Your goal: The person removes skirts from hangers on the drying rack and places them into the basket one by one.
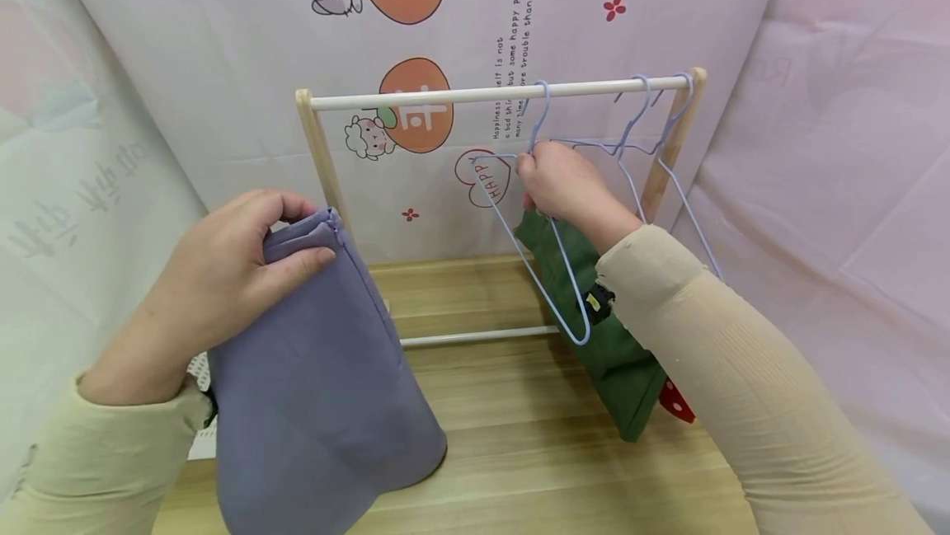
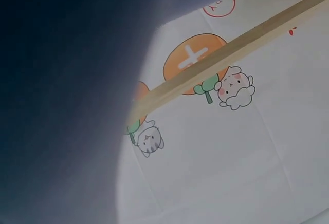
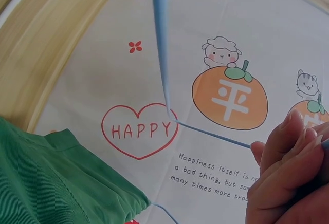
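Note:
My left hand (image 1: 223,271) pinches the folded top edge of a plain grey-purple garment (image 1: 319,387), thumb in front and fingers behind. The cloth hangs down over the table and flares toward its hem. In the left wrist view, dark blurred cloth (image 2: 67,100) covers the left side and hides the hand. My right hand (image 1: 564,180) grips a light blue hanger (image 1: 512,236) just below its hook, which is at the rack's rod (image 1: 445,96). In the right wrist view, the curled right fingers (image 3: 288,172) show at the lower right, with the bare hanger (image 3: 161,44) nearby.
Two more blue hangers (image 1: 693,213) hang at the rod's right end. A green garment (image 1: 594,345) hangs below my right forearm, with red dotted cloth (image 1: 675,401) behind it. The wooden table (image 1: 505,436) lies beneath, and a printed backdrop (image 1: 245,49) stands behind.

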Demonstrator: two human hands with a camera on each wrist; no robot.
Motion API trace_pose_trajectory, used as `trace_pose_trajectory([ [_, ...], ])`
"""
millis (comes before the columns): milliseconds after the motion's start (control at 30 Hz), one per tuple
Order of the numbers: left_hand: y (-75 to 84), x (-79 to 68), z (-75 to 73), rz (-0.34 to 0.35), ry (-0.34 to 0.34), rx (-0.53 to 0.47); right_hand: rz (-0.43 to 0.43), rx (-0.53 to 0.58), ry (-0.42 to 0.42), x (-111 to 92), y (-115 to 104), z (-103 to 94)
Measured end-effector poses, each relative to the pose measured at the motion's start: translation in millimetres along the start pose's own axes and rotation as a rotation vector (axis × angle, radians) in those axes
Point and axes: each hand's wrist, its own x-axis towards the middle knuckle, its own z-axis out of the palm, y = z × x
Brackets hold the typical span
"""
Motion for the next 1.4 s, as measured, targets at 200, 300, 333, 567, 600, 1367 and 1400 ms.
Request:
trace_pose_trajectory([
  [200, -2.3, -2.0, -6.9, -0.009, -0.092, -0.026, 0.016, 0.052, -0.004, -2.0, -1.7, 0.7],
  [300, -4.8, -2.8, -9.7, 0.012, -0.119, -0.02, 0.019, 0.067, -0.004, -2.3, -2.5, 1.1],
  [333, -6.1, -3.1, -10.6, 0.023, -0.126, -0.015, 0.018, 0.071, -0.004, -2.3, -2.6, 1.4],
  [567, -12.8, -6.6, -17.4, -0.023, -0.168, 0.041, 0.02, 0.118, -0.02, -3.0, -2.2, 2.4],
  [600, -13.3, -7.0, -18.3, -0.041, -0.17, 0.046, 0.021, 0.129, -0.022, -2.9, -1.7, 2.7],
  [1367, -30.8, 1.3, -44.5, -0.202, -0.167, 0.096, -0.001, 0.184, -0.036, -13.1, 13.6, 3.0],
  [1400, -31.8, 2.1, -45.6, -0.214, -0.163, 0.08, -0.002, 0.184, -0.037, -14.1, 14.1, 2.9],
])
